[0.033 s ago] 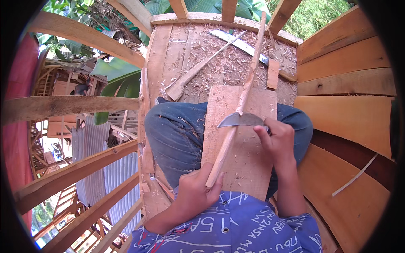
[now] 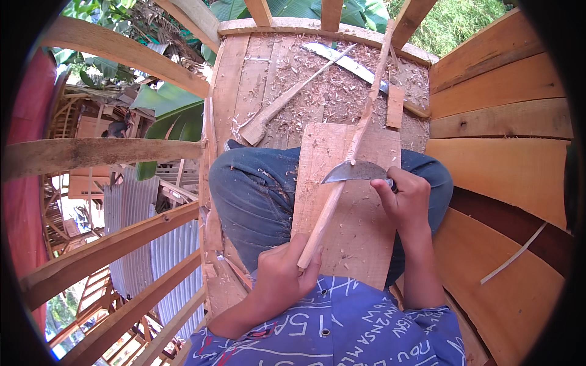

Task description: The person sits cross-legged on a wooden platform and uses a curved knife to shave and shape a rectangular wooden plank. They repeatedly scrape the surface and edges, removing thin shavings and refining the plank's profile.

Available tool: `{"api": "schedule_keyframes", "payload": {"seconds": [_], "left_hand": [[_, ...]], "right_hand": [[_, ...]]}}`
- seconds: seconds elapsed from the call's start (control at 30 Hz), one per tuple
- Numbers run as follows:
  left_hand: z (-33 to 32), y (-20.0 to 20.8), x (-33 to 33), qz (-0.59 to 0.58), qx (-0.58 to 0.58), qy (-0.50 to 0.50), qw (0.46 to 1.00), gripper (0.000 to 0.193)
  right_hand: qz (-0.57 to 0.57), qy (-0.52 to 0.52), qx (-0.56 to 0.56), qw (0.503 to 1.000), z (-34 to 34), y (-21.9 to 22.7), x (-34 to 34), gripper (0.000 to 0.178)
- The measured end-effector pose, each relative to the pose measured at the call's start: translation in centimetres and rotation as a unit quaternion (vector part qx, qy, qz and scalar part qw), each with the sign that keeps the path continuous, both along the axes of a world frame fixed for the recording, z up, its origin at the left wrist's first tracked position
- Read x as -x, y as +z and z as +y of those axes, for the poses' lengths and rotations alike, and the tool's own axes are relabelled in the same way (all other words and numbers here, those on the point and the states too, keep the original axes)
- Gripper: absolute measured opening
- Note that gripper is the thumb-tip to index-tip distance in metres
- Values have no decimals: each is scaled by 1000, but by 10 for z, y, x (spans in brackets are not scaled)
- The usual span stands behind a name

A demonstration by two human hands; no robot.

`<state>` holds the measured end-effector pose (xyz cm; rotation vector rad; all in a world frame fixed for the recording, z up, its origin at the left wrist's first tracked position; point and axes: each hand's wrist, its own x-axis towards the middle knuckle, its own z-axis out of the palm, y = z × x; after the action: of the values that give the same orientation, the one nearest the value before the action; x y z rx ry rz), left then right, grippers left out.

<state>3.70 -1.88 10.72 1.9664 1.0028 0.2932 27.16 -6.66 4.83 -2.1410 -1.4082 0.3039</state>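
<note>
Shifted slightly rightward since the earlier frame are the curved knife, the right hand closed around its handle, and the far end of the long wooden stick. The stick slants over a flat board set between the seated person's jeans-clad legs, its near end pinched in the curled left hand, the blade lying across it. To this onlooker the wood looks light, stiff and hardly slippery, though its slender far stretch might snap if bent; the near end offers the surest hold, well apart from the blade. Fingers hide most of the knife handle; from where I stand, the blade's bite is hard to make out, and the far tip blends into the railing.
</note>
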Motion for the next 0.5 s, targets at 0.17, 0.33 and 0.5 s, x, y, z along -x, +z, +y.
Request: {"api": "schedule_keyframes", "payload": {"seconds": [0.17, 0.33, 0.5], "left_hand": [[0, -7, 3, -19, 23, 7, 1000, 15], [7, -10, -4, -27, -7, 16, 999, 16], [4, -20, -2, -55, 17, 39, 998, 16]], "right_hand": [[32, 100, -30, 994, -5, 12, 34, 53], [84, -58, 28, 994, 4, 1, 19, 49], [336, -8, 112, 935, 2, 27, 16, 27]]}}
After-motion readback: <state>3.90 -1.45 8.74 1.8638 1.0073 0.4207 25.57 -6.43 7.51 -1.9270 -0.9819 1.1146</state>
